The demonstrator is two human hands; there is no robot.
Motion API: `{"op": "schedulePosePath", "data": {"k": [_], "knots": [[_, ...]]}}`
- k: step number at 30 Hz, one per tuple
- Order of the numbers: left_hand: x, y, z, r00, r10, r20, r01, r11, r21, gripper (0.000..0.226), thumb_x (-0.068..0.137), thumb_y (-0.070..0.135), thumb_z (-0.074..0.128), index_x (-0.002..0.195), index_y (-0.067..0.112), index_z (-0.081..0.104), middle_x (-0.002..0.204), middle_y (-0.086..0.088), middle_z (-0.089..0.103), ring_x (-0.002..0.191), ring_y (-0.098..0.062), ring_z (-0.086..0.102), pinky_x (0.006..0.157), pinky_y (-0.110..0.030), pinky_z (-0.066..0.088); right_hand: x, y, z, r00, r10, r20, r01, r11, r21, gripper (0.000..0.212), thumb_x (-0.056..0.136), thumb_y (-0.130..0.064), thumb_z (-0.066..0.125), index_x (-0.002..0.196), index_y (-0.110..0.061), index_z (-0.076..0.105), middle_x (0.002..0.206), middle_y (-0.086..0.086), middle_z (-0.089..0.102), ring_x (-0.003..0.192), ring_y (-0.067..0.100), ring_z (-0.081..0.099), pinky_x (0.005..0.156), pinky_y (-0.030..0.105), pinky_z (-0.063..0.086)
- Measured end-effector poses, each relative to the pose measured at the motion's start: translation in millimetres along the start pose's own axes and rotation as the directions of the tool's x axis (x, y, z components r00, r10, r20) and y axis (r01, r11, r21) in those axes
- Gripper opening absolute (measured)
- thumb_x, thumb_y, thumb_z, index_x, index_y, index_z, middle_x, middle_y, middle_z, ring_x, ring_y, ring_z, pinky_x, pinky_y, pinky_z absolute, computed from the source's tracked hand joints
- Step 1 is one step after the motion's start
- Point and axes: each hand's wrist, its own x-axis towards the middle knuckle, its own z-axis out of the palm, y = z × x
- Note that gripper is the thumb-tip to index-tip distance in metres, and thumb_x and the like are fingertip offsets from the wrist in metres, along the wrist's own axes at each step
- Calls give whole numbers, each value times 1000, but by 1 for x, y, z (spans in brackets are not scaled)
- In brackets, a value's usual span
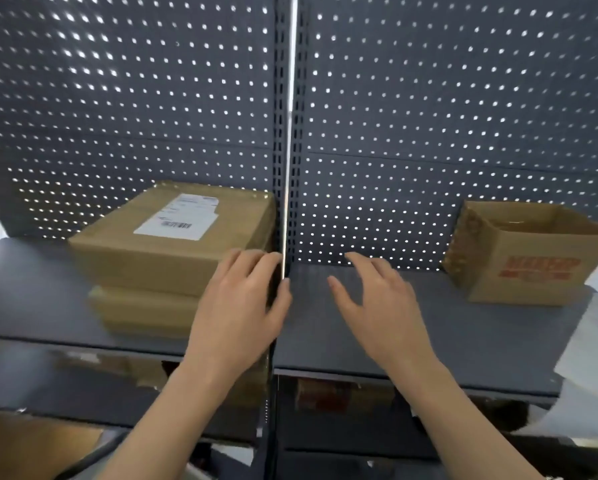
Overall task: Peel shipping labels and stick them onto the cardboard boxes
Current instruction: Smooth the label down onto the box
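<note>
Two flat cardboard boxes are stacked on the dark shelf (31, 296), left of the centre post. The top box (152, 251) bears a white shipping label (180, 216) with a barcode; the lower box (141, 311) shows only its front side. My left hand (242, 313) hovers with relaxed fingers right by the stack's right front corner, holding nothing. My right hand (377, 303) is spread open above the bare shelf to the right of the post, also empty. An open-topped cardboard box with red print (522, 268) stands at the far right of the shelf.
A dark pegboard wall (429, 116) backs the shelf, split by a vertical slotted post (287, 168). White sheets or bags (592, 358) hang at the right edge. Lower shelves with blurred brown boxes (325, 393) lie below.
</note>
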Motion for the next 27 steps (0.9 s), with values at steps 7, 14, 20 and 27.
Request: {"op": "schedulePosePath", "data": {"k": [7,14,20,27], "knots": [[18,-75,-30,978,-208,-17,208,969,136,56,89,51,40,124,15,64,132,-11,57,131,-38,41,105,-57,38,49,-55,19,981,-80,176,65,994,85,58,95,-60,37,144,-28,37,130,1,55,118,23,52,99,42,43],[20,-137,-56,845,-532,54,504,826,252,63,87,70,39,139,35,46,155,-6,31,144,-34,17,117,-60,9,86,-95,39,924,-74,376,-27,966,257,67,92,-65,40,150,-33,28,129,1,56,122,23,48,91,36,43],[13,-159,-62,838,-544,46,514,815,267,78,77,80,19,135,37,49,148,-3,39,138,-33,26,115,-59,20,94,-109,51,907,-65,415,-68,953,296,70,91,-64,46,151,-34,26,122,-6,53,112,14,49,91,32,43],[11,-151,-53,864,-502,17,484,840,245,75,80,75,24,134,32,53,147,-6,41,135,-36,27,113,-53,26,94,-100,52,915,-46,401,-76,956,282,58,95,-53,44,149,-34,32,109,-12,55,95,7,46,83,28,39]]}}
